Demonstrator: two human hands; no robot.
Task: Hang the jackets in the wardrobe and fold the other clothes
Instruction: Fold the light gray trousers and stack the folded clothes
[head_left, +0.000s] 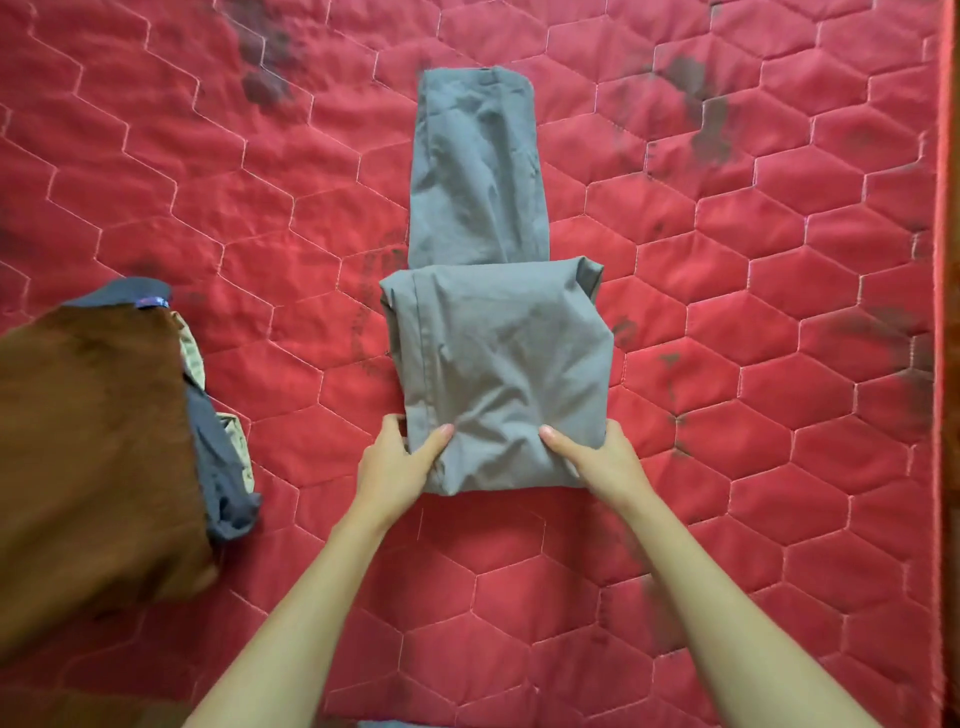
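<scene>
Left hand (400, 462) and right hand (597, 462) each pinch a near corner of the trousers (498, 353), thumbs on top, level with each other; cloth runs long from 6 to 12 on the mattress (779, 364), unfolded end out at 12, so I reckon the next fold goes straight that way.

Both bare forearms are reaching forward, converging slightly. The left grip (400, 462) and the right grip (597, 460) are each pinching a near corner of the grey garment (498, 364), thumbs lying on top, fingers curling round its sides.
</scene>
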